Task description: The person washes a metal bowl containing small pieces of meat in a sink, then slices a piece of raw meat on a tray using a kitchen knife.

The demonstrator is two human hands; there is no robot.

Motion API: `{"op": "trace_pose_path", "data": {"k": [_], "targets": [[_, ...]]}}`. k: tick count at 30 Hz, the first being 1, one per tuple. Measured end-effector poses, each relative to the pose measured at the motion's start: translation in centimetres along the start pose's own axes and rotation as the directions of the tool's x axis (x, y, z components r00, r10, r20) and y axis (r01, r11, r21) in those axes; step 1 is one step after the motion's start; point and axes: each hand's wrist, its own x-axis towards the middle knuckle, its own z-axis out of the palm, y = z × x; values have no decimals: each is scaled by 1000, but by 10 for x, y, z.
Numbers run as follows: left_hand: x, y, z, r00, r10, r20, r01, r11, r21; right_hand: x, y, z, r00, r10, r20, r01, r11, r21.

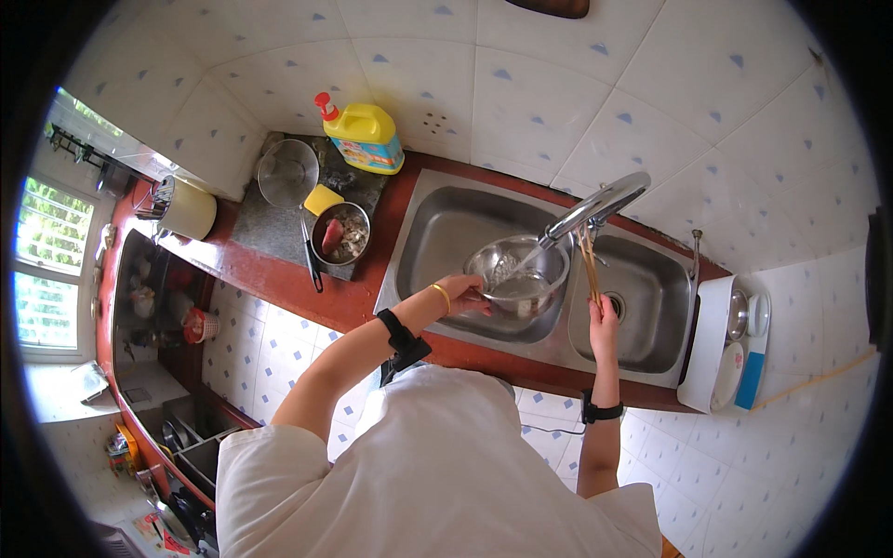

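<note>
My left hand (469, 294) grips the near left rim of a shiny metal bowl (524, 304) in the larger sink basin (436, 240). Water runs from a chrome faucet (607, 199) down into the bowl and splashes inside. Over the smaller basin (652, 335), my right hand (604, 324) holds wooden chopsticks (590, 268) between its fingers. They point away from me, their far ends beside the faucet. Whatever lies in the bowl is hard to make out through the water.
Left of the sink are a handled pan (349, 240) with meat in it, a yellow sponge (323, 199), a round strainer (287, 173) and a yellow detergent jug (366, 136). A utensil holder (188, 208) stands farther left. A white rack (706, 349) with dishes is at the right.
</note>
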Motion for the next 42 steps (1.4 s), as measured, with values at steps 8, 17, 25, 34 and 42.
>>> {"op": "trace_pose_path", "data": {"k": [8, 17, 25, 34, 42], "targets": [[-37, -8, 2, 955, 293, -57, -241, 871, 428, 40, -5, -21, 981, -129, 143, 162, 954, -254], [-62, -12, -22, 544, 809, 224, -363, -15, 932, 70, -9, -30, 946, -143, 290, 212, 952, -222], [-86, -19, -46, 305, 731, 610, -272, -546, 792, 70, -29, -44, 899, -179, 400, 331, 875, -353], [-93, -27, -41, 113, 478, 871, -148, -859, 490, 72, -23, -55, 908, -212, 362, 352, 854, -383], [-80, -48, -38, 286, 763, 580, -208, -542, 814, -36, -38, 5, 940, -267, 214, 309, 931, -194]]}}
